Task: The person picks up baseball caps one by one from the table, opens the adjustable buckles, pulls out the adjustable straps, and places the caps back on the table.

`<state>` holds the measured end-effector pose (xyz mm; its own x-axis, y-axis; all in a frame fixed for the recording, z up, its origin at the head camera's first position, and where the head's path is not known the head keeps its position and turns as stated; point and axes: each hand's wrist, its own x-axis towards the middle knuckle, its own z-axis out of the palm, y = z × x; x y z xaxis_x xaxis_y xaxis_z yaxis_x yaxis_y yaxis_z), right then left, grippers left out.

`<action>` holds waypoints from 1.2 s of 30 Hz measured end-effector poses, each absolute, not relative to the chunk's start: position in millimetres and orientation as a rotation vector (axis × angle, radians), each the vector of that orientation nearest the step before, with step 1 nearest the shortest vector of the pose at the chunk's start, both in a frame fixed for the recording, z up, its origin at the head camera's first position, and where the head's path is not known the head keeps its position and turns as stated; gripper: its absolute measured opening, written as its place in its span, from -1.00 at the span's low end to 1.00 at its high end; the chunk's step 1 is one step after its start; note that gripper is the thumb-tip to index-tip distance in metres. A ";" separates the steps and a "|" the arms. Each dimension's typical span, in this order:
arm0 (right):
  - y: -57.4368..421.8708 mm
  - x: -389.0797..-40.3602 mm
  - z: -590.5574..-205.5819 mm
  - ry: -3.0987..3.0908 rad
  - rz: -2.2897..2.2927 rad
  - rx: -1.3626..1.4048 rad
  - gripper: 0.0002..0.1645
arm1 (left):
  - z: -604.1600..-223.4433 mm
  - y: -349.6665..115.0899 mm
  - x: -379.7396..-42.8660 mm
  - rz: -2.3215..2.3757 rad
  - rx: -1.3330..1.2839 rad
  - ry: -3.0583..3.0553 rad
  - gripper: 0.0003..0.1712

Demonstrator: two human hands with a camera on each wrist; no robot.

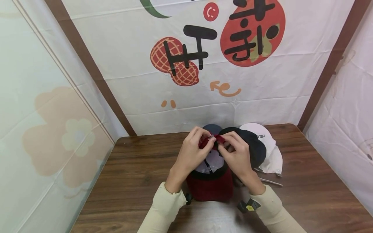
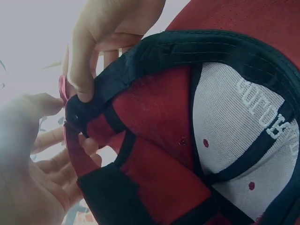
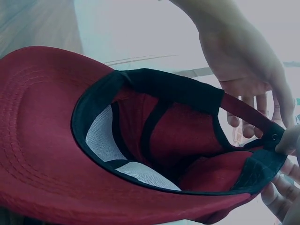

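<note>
A red cap (image 1: 209,189) is held upside down above the table, its brim towards me. Inside are a black sweatband (image 2: 197,47) and pale front panels (image 2: 225,103) with embroidered letters showing through. My left hand (image 1: 193,149) pinches one side of the cap's rear strap (image 2: 79,150) between thumb and fingers. Opposite it, my right hand (image 1: 237,155) pinches the other strap end, where a small snap (image 3: 274,137) shows at the thumb. Both hands are close together over the back opening. In the right wrist view, the strap spans from the sweatband's edge to the right fingers (image 3: 281,192).
Behind the hands lie a dark blue cap (image 1: 212,128), a black cap (image 1: 257,147) and a white cap (image 1: 274,155), partly overlapping. A thin pale stick (image 1: 271,182) rests on the brown wooden table (image 1: 140,181). A printed white cloth (image 1: 131,90) hangs along the table's back edge.
</note>
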<state>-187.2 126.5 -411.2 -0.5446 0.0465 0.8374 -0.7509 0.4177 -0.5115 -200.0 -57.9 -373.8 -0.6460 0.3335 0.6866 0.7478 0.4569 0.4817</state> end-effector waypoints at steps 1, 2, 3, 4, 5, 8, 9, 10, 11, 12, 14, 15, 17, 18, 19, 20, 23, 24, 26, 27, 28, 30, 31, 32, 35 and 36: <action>126.2 -187.3 -411.3 -1.842 1.218 0.609 -0.80 | -373.3 -57.7 -199.8 -1.078 -0.888 -2.213 -0.85; 125.7 -187.4 -411.5 -1.837 1.219 0.616 -0.81 | -372.7 -57.5 -199.7 -1.068 -0.875 -2.220 -0.85; 125.4 -187.3 -411.7 -1.834 1.213 0.623 -0.81 | -372.3 -57.4 -199.7 -1.059 -0.864 -2.225 -0.85; 125.0 -187.1 -411.5 -1.831 1.208 0.631 -0.80 | -371.7 -57.4 -199.4 -1.053 -0.853 -2.232 -0.85; 124.6 -187.2 -411.4 -1.827 1.201 0.639 -0.79 | -371.1 -57.2 -199.1 -1.045 -0.846 -2.235 -0.85; 123.9 -187.7 -411.1 -1.819 1.174 0.669 -0.77 | -369.5 -56.8 -198.5 -1.033 -0.826 -2.245 -0.84; 123.8 -187.8 -410.9 -1.820 1.163 0.682 -0.76 | -369.0 -56.7 -198.2 -1.035 -0.822 -2.250 -0.84; 123.5 -188.0 -410.8 -1.818 1.154 0.695 -0.76 | -368.5 -56.6 -197.9 -1.037 -0.818 -2.255 -0.83; 123.1 -188.3 -410.8 -1.812 1.145 0.709 -0.76 | -368.1 -56.5 -197.5 -1.038 -0.815 -2.258 -0.83; 122.8 -188.6 -410.9 -1.807 1.138 0.721 -0.75 | -367.8 -56.5 -197.4 -1.042 -0.812 -2.262 -0.82; 122.0 -188.7 -410.8 -1.803 1.116 0.735 -0.74 | -367.1 -56.5 -197.1 -1.047 -0.813 -2.266 -0.83; 121.3 -188.6 -410.5 -1.802 1.106 0.736 -0.72 | -366.8 -56.6 -197.1 -1.049 -0.816 -2.267 -0.84; 119.8 -188.1 -409.8 -1.809 1.093 0.735 -0.71 | -366.1 -56.8 -197.0 -1.054 -0.822 -2.260 -0.86; 119.1 -187.6 -409.3 -1.821 1.082 0.729 -0.71 | -365.8 -56.9 -197.0 -1.058 -0.826 -2.257 -0.87; 118.2 -187.1 -408.6 -1.835 1.069 0.723 -0.71 | -365.5 -57.1 -196.9 -1.061 -0.828 -2.251 -0.87; 117.2 -186.6 -407.6 -1.852 1.059 0.718 -0.72 | -365.3 -57.2 -196.8 -1.065 -0.830 -2.247 -0.87; 115.1 -185.6 -406.0 -1.905 1.024 0.696 -0.74 | -365.5 -57.0 -196.8 -1.077 -0.828 -2.241 -0.87; 114.7 -185.6 -405.6 -1.919 1.014 0.688 -0.75 | -365.7 -56.9 -196.8 -1.078 -0.826 -2.241 -0.87; 114.3 -185.9 -405.1 -1.935 0.995 0.673 -0.77 | -365.9 -56.7 -196.5 -1.078 -0.822 -2.238 -0.87; 114.2 -186.2 -405.2 -1.937 0.986 0.664 -0.77 | -366.1 -56.7 -196.4 -1.077 -0.820 -2.238 -0.88; 114.3 -186.4 -405.2 -1.938 0.979 0.656 -0.78 | -366.4 -56.7 -196.3 -1.075 -0.819 -2.238 -0.88; 114.8 -186.7 -405.4 -1.935 0.968 0.647 -0.80 | -366.5 -56.7 -196.0 -1.074 -0.818 -2.240 -0.88; 115.1 -186.9 -405.6 -1.934 0.962 0.642 -0.80 | -366.6 -56.6 -195.7 -1.076 -0.818 -2.241 -0.88; 115.3 -186.9 -405.5 -1.932 0.959 0.638 -0.81 | -366.8 -56.6 -195.7 -1.080 -0.819 -2.241 -0.88; 116.0 -187.5 -405.2 -1.927 0.958 0.636 -0.81 | -366.9 -56.3 -195.4 -1.094 -0.818 -2.240 -0.88; 116.1 -187.7 -405.0 -1.927 0.959 0.635 -0.80 | -367.0 -56.2 -195.3 -1.099 -0.818 -2.237 -0.88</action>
